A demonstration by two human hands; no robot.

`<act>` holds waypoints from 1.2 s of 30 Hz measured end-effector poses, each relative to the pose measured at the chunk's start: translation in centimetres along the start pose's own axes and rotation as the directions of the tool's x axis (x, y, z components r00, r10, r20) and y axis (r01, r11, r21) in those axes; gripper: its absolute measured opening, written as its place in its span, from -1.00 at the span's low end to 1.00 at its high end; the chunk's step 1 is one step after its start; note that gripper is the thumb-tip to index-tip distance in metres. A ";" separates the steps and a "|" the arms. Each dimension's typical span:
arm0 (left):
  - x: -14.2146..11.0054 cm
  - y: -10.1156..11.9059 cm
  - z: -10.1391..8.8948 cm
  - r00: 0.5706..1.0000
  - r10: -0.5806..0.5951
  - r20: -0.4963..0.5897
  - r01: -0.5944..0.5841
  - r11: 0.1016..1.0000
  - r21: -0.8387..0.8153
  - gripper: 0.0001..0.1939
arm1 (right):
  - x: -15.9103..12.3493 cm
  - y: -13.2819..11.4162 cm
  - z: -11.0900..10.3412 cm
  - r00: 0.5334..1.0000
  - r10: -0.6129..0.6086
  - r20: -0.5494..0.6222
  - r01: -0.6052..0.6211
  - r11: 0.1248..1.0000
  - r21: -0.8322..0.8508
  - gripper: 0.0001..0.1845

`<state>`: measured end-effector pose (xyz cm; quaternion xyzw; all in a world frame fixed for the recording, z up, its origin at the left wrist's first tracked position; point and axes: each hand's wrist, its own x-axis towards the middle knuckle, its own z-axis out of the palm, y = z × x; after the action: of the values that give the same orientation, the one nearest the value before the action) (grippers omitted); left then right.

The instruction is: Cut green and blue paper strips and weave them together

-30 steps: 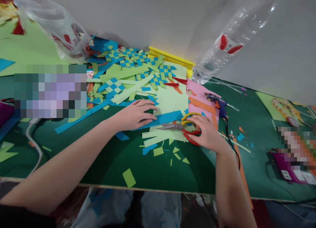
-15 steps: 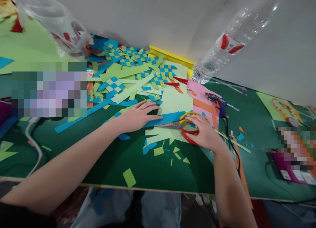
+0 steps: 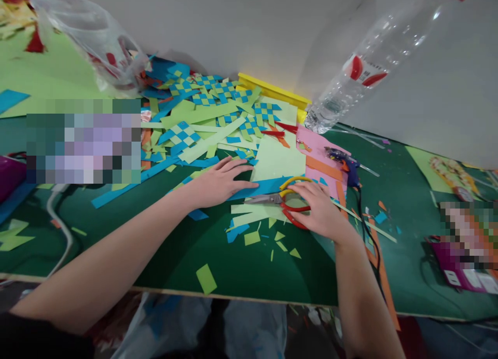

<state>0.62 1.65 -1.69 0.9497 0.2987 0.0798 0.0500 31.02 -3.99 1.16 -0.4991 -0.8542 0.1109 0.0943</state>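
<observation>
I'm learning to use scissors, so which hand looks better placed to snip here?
Probably the right hand: it holds the scissors by their handles. The left hand is spread over part of the blue strip and holds no tool, so it looks better placed for steadying.

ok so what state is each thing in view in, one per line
Scissors: held by the handles in the right hand, blades seemingly nearly closed
Blue strip: flat, left hand over one end
Woven piece: interlaced, lying flat
Bottle: capped
Plastic bag: crumpled
Pink sheet: partly covered by an orange strip
Offcut: loose
</observation>
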 end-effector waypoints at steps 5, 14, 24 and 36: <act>0.0 0.0 0.0 1.000 0.002 -0.010 -0.002 1.000 -0.001 -0.57 | 0.0 -0.4 0.0 1.000 -0.007 -0.012 0.007 1.000 -0.001 -0.52; 0.0 -0.1 0.0 1.000 0.011 -0.015 -0.011 1.000 0.026 -0.54 | 0.2 -0.9 0.1 0.999 -0.035 -0.004 0.035 0.999 0.004 -0.52; 0.8 1.6 0.1 0.976 -0.048 -0.213 0.066 0.995 0.080 -0.67 | -0.3 0.1 -0.4 0.999 -0.014 -0.034 0.015 1.000 0.024 -0.54; 0.2 0.3 0.3 0.999 0.019 -0.042 -0.018 0.999 0.037 -0.54 | 0.1 0.0 -0.3 1.000 -0.007 -0.023 0.008 0.999 0.035 -0.54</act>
<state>1.03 1.47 -1.91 0.9513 0.2923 0.0949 0.0253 31.04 -3.87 1.47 -0.4954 -0.8529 0.1196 0.1131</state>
